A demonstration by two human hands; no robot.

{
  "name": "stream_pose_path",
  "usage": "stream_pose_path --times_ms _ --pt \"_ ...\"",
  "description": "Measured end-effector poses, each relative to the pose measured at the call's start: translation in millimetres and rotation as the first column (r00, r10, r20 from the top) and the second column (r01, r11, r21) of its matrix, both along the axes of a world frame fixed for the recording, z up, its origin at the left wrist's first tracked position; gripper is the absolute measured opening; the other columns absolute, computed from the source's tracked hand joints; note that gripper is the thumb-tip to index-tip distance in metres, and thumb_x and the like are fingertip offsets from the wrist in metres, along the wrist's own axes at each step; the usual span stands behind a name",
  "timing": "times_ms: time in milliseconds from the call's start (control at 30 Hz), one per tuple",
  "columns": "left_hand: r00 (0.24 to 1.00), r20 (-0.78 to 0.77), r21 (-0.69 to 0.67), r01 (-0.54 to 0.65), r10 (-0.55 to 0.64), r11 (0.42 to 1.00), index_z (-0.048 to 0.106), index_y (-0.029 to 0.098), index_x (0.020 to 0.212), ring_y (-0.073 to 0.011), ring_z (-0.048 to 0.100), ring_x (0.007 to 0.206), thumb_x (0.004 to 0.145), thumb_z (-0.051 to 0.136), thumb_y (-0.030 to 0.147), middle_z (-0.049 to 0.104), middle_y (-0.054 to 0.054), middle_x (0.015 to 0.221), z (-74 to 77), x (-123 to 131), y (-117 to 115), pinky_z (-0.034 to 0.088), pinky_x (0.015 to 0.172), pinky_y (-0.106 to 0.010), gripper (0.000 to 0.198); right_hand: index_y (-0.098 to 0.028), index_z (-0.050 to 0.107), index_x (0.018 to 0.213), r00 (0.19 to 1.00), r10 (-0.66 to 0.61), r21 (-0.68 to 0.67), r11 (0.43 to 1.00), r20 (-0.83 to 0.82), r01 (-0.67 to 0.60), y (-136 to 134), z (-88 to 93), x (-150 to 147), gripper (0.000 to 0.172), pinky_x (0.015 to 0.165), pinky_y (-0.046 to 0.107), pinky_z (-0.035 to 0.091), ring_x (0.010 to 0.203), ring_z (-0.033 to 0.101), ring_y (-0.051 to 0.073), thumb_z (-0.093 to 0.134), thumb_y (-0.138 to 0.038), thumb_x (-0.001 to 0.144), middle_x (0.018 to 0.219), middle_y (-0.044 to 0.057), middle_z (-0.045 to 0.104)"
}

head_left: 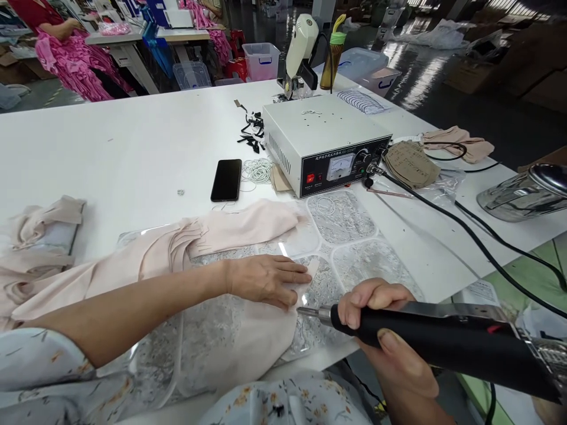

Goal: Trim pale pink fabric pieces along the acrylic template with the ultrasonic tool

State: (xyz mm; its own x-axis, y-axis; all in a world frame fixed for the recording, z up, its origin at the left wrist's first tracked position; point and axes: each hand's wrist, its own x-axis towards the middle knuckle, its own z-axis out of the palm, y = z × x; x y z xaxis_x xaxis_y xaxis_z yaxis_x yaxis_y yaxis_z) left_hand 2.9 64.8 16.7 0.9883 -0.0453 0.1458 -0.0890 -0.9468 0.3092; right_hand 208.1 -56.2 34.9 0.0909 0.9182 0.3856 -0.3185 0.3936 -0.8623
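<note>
My right hand [390,336] is wrapped round a black handheld ultrasonic welder [425,336] with a slim metal tip. That tip points left and meets the edge of a pale pink fabric piece [266,336], close to my left fingertips. My left hand [266,280] lies flat on the same fabric, fingers stretched out and pressing it against a clear patterned mat [349,218]. Beyond my left wrist, a stack of similar pale pink pieces [239,227] fans out over the mat. A black cable runs to the grey welder control box [328,141].
A phone [226,180] and coiled white cord [257,171] lie left of the box. A drinking bottle [333,59] and a white device [302,50] stand behind it. At the right are a metal canister [525,192] and cables. Folded fabric [39,248] lies left; a person sits beyond.
</note>
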Motion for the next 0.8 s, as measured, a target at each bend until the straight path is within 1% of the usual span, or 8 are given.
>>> stream_pose_path --times_ms 100,267,467,600,733,800 --pt "1.0 0.013 0.035 0.005 -0.005 0.999 0.069 0.019 0.089 -0.026 0.049 0.13 0.094 0.059 0.027 0.055 -0.012 0.136 -1.4 0 -1 0.042 0.107 -0.038 0.015 -0.022 0.057 0.094 1.0 0.006 -0.01 1.0 0.004 -0.005 -2 -1.6 -1 0.012 0.052 0.031 0.052 0.057 0.055 0.011 0.057 -0.03 0.085 0.084 0.002 0.053" --pt "0.998 0.06 0.093 -0.009 0.003 0.996 0.07 0.018 0.089 -0.0281 0.051 0.128 0.096 0.054 0.025 0.057 -0.013 0.134 -6.0 -1 -4 0.044 0.104 -0.039 0.019 -0.022 0.056 0.092 0.999 0.019 -0.034 0.999 0.026 -0.018 -6 0.5 0 0.011 0.055 0.034 0.053 0.059 0.055 0.012 0.058 -0.03 0.084 0.083 0.002 0.052" --pt "1.0 -0.008 0.08 -0.027 0.028 0.996 0.07 0.019 0.088 -0.0258 0.049 0.13 0.098 0.052 0.026 0.056 -0.01 0.135 -5.7 -1 -4 0.041 0.106 -0.037 0.021 -0.022 0.054 0.093 0.999 0.03 -0.04 0.999 0.04 -0.029 -7 0.5 0 0.012 0.056 0.034 0.052 0.061 0.054 0.013 0.056 -0.031 0.085 0.084 0.002 0.052" --pt "0.999 -0.004 0.047 -0.032 0.033 0.998 0.07 0.019 0.088 -0.0263 0.048 0.131 0.097 0.053 0.029 0.056 -0.011 0.136 -5.6 0 -5 0.041 0.107 -0.038 0.022 -0.023 0.054 0.095 0.998 0.043 -0.053 0.998 0.05 -0.04 -7 -0.2 0 0.011 0.057 0.035 0.052 0.062 0.055 0.013 0.055 -0.03 0.086 0.085 0.002 0.052" --pt "0.997 -0.035 0.032 -0.073 0.074 0.997 0.069 0.019 0.085 -0.0258 0.047 0.131 0.098 0.053 0.035 0.056 -0.01 0.136 -8.9 1 -9 0.038 0.108 -0.037 0.026 -0.023 0.053 0.096 0.997 0.064 -0.042 0.997 0.049 -0.062 -8 -0.2 1 0.011 0.058 0.034 0.052 0.064 0.055 0.013 0.054 -0.029 0.086 0.086 0.002 0.052" --pt "0.995 -0.028 0.039 -0.09 0.091 0.995 0.069 0.018 0.084 -0.0256 0.047 0.131 0.097 0.053 0.036 0.056 -0.009 0.136 -10.8 0 -10 0.038 0.108 -0.037 0.027 -0.022 0.054 0.096 0.997 0.07 -0.034 0.997 0.044 -0.069 -7 -0.3 1 0.012 0.059 0.033 0.052 0.064 0.055 0.012 0.054 -0.029 0.087 0.086 0.002 0.052"
